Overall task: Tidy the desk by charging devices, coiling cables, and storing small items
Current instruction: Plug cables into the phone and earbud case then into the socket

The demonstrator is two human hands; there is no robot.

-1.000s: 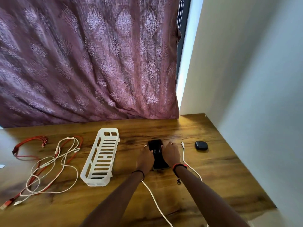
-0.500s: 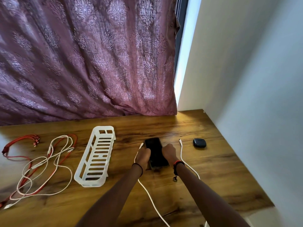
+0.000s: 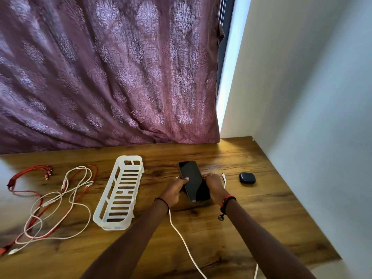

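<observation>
1. Change: over the last second both hands have drawn back along the phone [image 3: 193, 181] toward its near end, uncovering the far half of the dark screen. The phone has stayed flat on the tabletop [image 3: 261, 218], between the slotted basket [image 3: 118, 196] and the dark case [image 3: 247, 177].

2. Meaning: I judge the charging step to be in progress. The white cable [image 3: 181, 236] runs from under my left wrist to the near edge. The phone's port is hidden, so I cannot tell whether the cable is plugged in.

3. Pose: my left hand [image 3: 175, 190] grips the phone's left edge, thumb laid on the glass. My right hand [image 3: 214, 185] holds the right edge, fingers [image 3: 209, 176] curled against it. Both forearms reach straight forward, wrists low over the wood.

4. Pending: the loose cables [image 3: 60, 198] at far left lie uncoiled.
</observation>
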